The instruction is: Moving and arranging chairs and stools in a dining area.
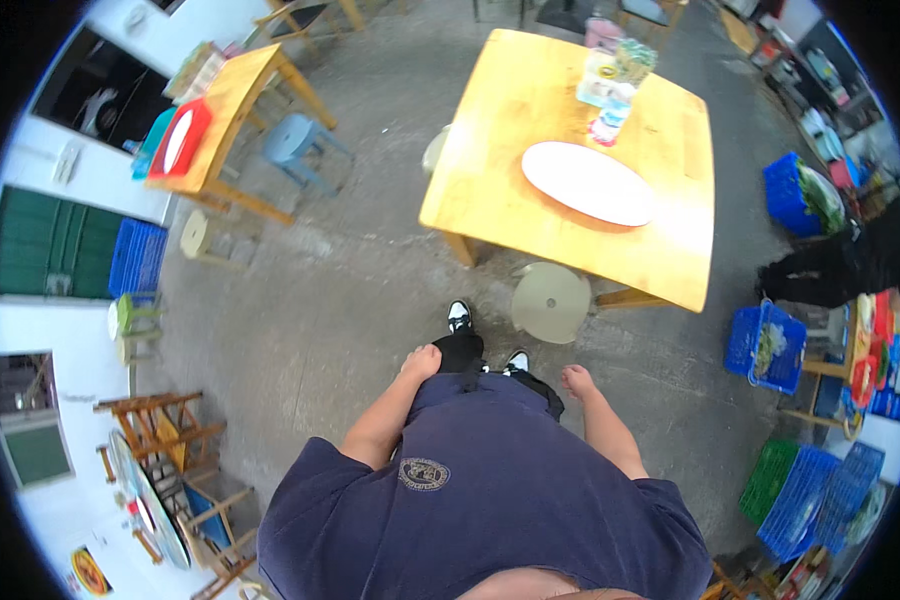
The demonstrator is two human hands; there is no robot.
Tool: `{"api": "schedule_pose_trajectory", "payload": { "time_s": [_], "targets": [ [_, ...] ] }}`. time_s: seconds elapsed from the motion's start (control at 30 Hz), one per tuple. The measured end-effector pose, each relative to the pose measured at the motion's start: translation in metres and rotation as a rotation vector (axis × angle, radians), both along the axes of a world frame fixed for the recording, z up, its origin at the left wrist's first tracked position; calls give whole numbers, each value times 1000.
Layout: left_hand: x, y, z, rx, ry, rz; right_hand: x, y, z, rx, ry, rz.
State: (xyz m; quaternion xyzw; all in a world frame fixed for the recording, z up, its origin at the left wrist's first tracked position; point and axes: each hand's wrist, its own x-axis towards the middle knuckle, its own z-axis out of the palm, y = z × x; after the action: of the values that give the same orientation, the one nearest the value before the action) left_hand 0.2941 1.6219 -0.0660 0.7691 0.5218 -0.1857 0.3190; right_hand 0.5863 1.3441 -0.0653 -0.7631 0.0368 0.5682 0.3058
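My left hand [421,362] hangs beside my left thigh with its fingers curled, and whether it holds anything cannot be told. Out from my right side is my right hand [577,381], loosely curled, with nothing visible in it. Ahead of me stands a wooden table [487,180] bearing a large white oval plate [588,184]. Behind the plate are a plastic bottle [612,120] and a packet [598,75]. A round beige plastic stool [551,300] stands at the table's near edge, closer to my right hand than to my left.
A second wooden table [229,112] with a red tray [187,135] and a blue stool [296,142] stand at the upper left. On the right are blue baskets [772,367] with greens, stacked crates [795,495] and a person in dark clothing [832,262]. Wooden chairs [165,427] stand at lower left.
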Motion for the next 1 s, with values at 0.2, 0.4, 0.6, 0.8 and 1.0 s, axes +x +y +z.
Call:
{"api": "schedule_pose_trajectory", "payload": {
  "time_s": [0.2, 0.4, 0.6, 0.8, 1.0],
  "targets": [
    [-86, 18, -16, -225, -161, 317, -29, -29, -23, -299, 107, 133],
    [-182, 19, -60, -327, -207, 648, -36, 32, -44, -383, 0, 582],
    [-303, 29, -46, -299, -304, 1212, -100, 198, -8, -12, -308, 908],
    [-420, 30, -32, -586, -116, 1308, -202, 379, 32, 347, -320, 821],
    [-413, 71, -33, -707, -20, 1150, -230, 469, 41, 488, -294, 932]
  ]
}}
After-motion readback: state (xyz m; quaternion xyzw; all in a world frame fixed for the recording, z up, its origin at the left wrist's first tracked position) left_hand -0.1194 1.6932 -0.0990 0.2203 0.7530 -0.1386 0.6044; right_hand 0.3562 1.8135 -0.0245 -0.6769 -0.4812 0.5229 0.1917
